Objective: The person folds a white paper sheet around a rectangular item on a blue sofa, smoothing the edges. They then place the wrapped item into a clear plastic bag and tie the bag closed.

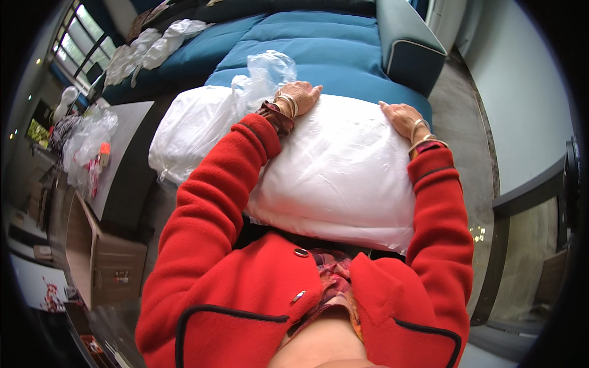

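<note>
A plump white bundle in a thin clear plastic bag [343, 165] lies right before me, its near edge close to my coat. My left hand [301, 97] grips its far left edge, the fingers partly hidden. On the far right corner my right hand [402, 118] grips the same bundle, thumb towards the middle. Both wrists wear light bangles. To the left is a second white bundle in plastic [195, 126], partly behind my left arm. Loose clear plastic [271, 69] stands up crumpled just beyond my left hand.
A blue sofa [317, 50] with a grey armrest [412, 37] lies beyond. White plastic bags [161, 43] rest on its left part. At left, a table [129, 124] holds clear plastic bags [92, 133], near a brown bin-like container [117, 267]. A pale wall [524, 92] runs along the right.
</note>
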`<state>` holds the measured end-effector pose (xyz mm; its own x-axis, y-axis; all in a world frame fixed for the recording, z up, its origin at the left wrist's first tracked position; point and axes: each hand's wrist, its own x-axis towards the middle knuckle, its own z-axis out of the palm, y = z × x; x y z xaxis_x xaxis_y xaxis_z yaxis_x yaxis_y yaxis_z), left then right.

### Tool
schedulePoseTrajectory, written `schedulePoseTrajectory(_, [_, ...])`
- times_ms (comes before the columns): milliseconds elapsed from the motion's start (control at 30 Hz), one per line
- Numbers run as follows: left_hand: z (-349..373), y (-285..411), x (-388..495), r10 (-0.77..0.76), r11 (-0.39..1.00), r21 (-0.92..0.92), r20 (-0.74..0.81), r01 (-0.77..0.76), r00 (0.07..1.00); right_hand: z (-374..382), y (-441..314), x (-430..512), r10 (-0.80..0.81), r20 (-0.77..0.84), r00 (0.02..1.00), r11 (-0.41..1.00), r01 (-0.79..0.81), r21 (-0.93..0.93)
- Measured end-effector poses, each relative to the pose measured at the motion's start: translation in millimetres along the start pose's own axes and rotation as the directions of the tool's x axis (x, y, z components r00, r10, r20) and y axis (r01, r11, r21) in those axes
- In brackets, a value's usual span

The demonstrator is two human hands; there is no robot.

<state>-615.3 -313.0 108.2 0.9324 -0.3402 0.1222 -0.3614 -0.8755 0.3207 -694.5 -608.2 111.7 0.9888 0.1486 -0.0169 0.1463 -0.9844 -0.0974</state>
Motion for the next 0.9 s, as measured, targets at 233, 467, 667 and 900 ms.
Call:
schedulePoseTrajectory(233, [28.9,-66.2,-92.1,-0.253,0.595,-0.788,0.003,0.158,0.967,15.3,20.1,-7.3,0.343,-0.349,0.872,0.928,-0.256,0.271])
schedulePoseTrajectory(467, [19.8,-86.5,-132.1,-0.080,0.237,-0.926,0.281,0.292,0.956,23.7,37.2,-35.1,0.352,-0.247,0.903,0.876,-0.225,0.426])
schedulePoseTrajectory(667, [17.8,-67.0,-150.0,-0.024,0.417,-0.869,0.281,0.265,0.959,40.0,5.6,-199.8,0.286,-0.330,0.900,0.751,0.004,0.661])
schedulePoseTrajectory(900, [17.0,-75.9,-144.7,0.026,0.417,-0.855,0.350,0.308,0.936,80.1,-35.6,-274.7,0.598,0.144,0.789,-0.165,-0.055,0.985])
